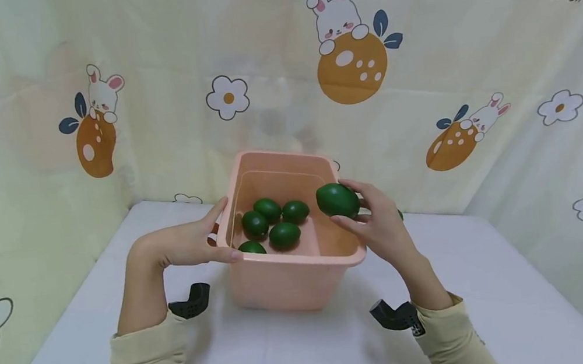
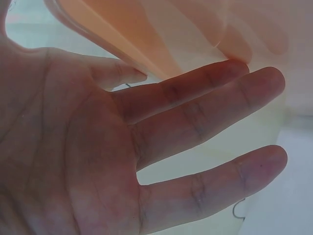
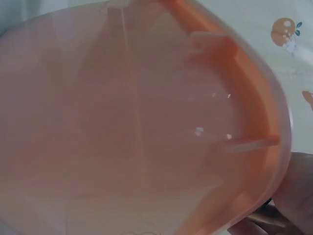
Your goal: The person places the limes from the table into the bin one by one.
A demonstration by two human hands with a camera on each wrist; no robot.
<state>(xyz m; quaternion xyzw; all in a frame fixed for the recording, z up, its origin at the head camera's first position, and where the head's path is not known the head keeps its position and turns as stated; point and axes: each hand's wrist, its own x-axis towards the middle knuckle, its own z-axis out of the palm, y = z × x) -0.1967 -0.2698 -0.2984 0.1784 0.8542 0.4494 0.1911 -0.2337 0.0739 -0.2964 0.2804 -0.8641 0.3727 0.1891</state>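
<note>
We see a pink bin [image 1: 287, 285] of smooth plastic with a soft sheen, and smooth, glossy green fruits [image 1: 284, 235]. The printed backdrop [image 1: 266, 26] looks like creased cloth; the sleeves [image 1: 148, 363], matt fabric.

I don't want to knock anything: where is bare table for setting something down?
Bare table: right of the right sleeve, up to the right-hand curtain; also between it and the left sleeve, before the tub. Crowded: the tub's left part, with five green fruits, and its right side, where the right grip holds another; something green peeks out beyond.
</note>
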